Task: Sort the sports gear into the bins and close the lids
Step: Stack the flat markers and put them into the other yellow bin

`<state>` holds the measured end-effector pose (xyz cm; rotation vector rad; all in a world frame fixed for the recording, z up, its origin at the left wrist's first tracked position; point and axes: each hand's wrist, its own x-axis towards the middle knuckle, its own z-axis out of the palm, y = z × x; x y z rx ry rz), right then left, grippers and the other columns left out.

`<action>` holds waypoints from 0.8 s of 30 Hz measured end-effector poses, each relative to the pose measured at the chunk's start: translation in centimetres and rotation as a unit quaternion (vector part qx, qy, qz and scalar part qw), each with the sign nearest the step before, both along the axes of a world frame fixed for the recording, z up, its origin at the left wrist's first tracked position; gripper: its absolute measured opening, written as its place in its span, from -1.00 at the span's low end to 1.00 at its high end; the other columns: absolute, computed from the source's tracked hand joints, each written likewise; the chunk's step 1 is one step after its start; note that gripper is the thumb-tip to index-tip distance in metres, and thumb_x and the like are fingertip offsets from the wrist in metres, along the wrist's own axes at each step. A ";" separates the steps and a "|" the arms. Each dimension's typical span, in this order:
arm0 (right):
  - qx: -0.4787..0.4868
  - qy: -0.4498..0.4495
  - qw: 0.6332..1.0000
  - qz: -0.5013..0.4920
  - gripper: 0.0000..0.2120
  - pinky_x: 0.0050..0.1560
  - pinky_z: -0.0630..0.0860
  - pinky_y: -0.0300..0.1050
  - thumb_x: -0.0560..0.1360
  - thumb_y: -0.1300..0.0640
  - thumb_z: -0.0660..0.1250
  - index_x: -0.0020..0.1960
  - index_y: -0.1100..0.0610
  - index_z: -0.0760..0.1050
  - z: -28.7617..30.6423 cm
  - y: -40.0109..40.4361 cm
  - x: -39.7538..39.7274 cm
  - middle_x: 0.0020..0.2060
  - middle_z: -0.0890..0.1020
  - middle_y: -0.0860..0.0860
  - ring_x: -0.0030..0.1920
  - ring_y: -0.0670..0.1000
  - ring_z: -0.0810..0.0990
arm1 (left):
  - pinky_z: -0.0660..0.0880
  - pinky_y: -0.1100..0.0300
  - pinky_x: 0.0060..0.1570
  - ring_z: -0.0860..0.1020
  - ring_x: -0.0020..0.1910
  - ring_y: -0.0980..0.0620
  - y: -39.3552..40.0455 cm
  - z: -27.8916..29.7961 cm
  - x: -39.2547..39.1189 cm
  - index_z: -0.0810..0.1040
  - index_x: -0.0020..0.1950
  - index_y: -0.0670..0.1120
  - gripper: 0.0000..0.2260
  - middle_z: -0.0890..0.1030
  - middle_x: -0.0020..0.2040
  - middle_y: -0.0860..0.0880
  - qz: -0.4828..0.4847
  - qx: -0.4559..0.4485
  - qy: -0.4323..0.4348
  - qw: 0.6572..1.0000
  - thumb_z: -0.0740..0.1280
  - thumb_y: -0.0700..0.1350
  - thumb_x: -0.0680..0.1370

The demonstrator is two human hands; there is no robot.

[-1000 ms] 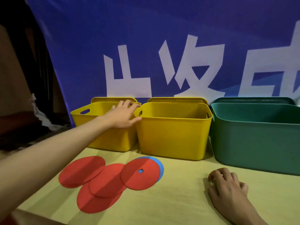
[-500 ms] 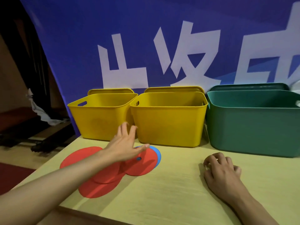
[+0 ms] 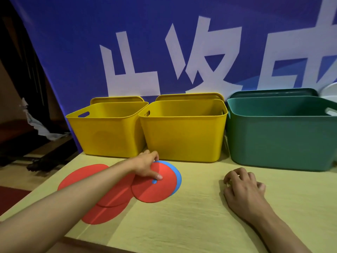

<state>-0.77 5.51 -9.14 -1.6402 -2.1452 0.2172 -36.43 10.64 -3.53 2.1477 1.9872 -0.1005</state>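
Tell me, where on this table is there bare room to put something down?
Between the red disc under the left hand and the right hand, the table is bare, as is the near edge. Overlapping discs crowd the left; the yellow bins and green bin fill the back.

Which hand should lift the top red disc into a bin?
Left. The left hand already rests on the top red disc, thumb by its centre hole; the right hand lies curled on the table, well apart.
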 end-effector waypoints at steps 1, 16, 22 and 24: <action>0.001 -0.003 1.000 -0.001 -0.81 0.26 0.28 0.03 0.62 -0.10 0.19 0.22 -0.16 0.37 0.0 0.0 0.0 0.27 0.32 -0.11 0.19 -0.12 0.25 | 0.43 0.06 0.14 0.47 0.14 -0.05 -0.4 -0.2 0.0 0.34 0.19 0.05 -0.51 0.41 0.16 -0.03 -0.024 0.039 -0.011 0.999 0.52 0.20 0.47; 0.005 -0.025 1.000 -0.004 -0.83 0.25 0.26 -0.01 0.62 -0.13 0.17 0.21 -0.21 0.34 0.2 -0.5 -0.1 0.25 0.31 -0.16 0.18 -0.16 0.23 | 0.42 0.30 -0.01 0.53 -0.01 0.06 -4.3 17.8 -2.5 0.58 0.19 -0.09 -0.78 0.62 0.05 -0.01 -0.189 0.388 -0.027 0.902 0.46 -0.20 0.56; -0.009 -0.042 0.999 -0.015 -0.79 0.33 0.29 0.02 0.63 -0.17 0.15 0.25 -0.24 0.32 1.0 -0.7 -0.8 0.29 0.29 -0.16 0.24 -0.15 0.26 | 0.43 0.13 0.02 0.54 -0.01 -0.04 0.4 26.7 -8.6 0.58 0.24 -0.08 -0.75 0.61 0.07 -0.07 -0.036 0.437 -0.028 0.898 0.47 -0.13 0.57; -0.014 -0.049 0.998 -0.025 -0.80 0.30 0.29 0.00 0.62 -0.19 0.14 0.23 -0.26 0.32 1.2 -0.7 -0.9 0.30 0.29 -0.17 0.24 -0.15 0.26 | 0.48 0.01 0.10 0.57 0.11 -0.17 3.0 26.6 -10.8 0.54 0.31 -0.12 -0.69 0.61 0.18 -0.16 0.028 0.430 -0.024 0.902 0.45 -0.10 0.58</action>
